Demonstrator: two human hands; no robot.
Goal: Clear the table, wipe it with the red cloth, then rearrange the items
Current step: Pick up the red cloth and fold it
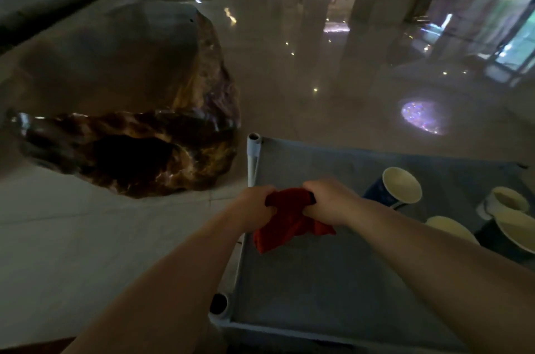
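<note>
Both my hands hold the red cloth [285, 225] above the left part of a grey cart shelf [312, 281]. My left hand [256, 204] grips the cloth's left top edge, and my right hand [328, 201] grips its right top edge. The cloth hangs bunched below my fingers. On the shelf's right side stand several paper cups: a blue one tilted toward me [398, 190], a white one [505, 201], a dark one at the right edge [512, 233] and a pale one [450, 227] partly hidden behind my right forearm. To the left lies the dark polished table [121, 70], with nothing on its top.
The table's rough, glossy wooden side [139, 157] bulges toward the cart, with a strip of pale floor between them. The cart's white corner posts [254, 148] stand at its left edge. Shiny floor with light reflections stretches beyond; pillars and a glass door stand far right.
</note>
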